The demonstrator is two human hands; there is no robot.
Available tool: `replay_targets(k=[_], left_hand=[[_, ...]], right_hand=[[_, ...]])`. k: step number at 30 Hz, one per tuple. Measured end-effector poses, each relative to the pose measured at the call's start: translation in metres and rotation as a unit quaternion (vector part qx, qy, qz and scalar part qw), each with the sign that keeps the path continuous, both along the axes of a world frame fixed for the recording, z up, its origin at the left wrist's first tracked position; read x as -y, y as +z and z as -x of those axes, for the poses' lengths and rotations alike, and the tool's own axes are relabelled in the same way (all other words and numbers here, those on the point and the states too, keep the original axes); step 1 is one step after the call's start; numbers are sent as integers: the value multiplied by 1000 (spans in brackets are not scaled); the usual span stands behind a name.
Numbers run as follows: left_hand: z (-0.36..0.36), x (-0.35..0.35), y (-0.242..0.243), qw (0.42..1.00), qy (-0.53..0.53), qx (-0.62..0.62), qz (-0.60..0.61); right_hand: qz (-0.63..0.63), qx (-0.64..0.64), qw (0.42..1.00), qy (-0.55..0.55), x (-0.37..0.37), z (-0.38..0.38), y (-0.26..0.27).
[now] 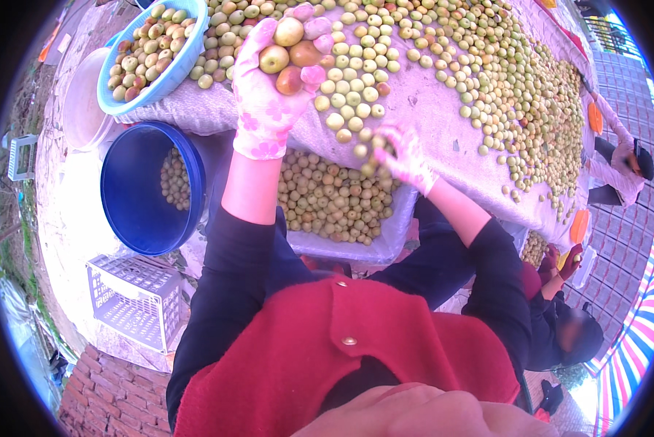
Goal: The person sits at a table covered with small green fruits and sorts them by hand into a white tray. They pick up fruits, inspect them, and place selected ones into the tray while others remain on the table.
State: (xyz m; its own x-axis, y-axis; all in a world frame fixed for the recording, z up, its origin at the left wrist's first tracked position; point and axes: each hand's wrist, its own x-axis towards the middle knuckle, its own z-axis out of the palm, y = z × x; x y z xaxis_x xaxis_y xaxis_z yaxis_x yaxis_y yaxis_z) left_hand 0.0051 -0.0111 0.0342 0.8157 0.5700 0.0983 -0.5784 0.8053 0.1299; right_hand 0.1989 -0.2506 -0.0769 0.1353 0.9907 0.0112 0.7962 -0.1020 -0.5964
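My left hand (269, 104), in a pink flower-patterned glove, holds several round fruits (290, 56), some pale green and some reddish brown. My right hand (406, 153), gloved alike, is at the near edge of the cloth-covered table (414, 98). Blurred green fruits (368, 161) are at its fingertips, above a plastic-lined crate (354, 250) between my knees. That crate is heaped with pale green fruits (332, 199). Loose green fruits (354, 90) lie on the cloth between my two hands.
A light-blue basket (194, 60) of browner fruits stands at the table's left corner. Below it are a blue bucket (135, 191) with some fruit inside and a white plastic crate (133, 306) on its side. Fruits (512, 82) spread across the table's right. Two people (624, 158) are at the right.
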Motion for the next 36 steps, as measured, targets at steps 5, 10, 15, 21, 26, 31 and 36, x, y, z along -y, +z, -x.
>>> replay_targets(k=[5,10,15,21,26,31,36], left_hand=[[1,1,1,1000,8,-7,-2],[0,2,5,999,20,-28,-1],[0,2,6,1000,13,-5,-2],[2,1,6,1000,18,-10,0],[3,0,6,1000,13,-9,13],[6,-2,5,1000,19,-3,6],[9,-4,4,998,47,-39,15]], right_hand=[[-72,6,991,109,-21,-1,13],[-180,18,971,-160,-116,-69,-16],[-113,40,966,-229,-162,-77,-36],[-46,20,989,-141,-139,-47,-23],[-93,15,996,-7,-90,-9,-7],[-76,-24,979,188,-45,28,16],[-100,-31,985,137,-82,24,19]])
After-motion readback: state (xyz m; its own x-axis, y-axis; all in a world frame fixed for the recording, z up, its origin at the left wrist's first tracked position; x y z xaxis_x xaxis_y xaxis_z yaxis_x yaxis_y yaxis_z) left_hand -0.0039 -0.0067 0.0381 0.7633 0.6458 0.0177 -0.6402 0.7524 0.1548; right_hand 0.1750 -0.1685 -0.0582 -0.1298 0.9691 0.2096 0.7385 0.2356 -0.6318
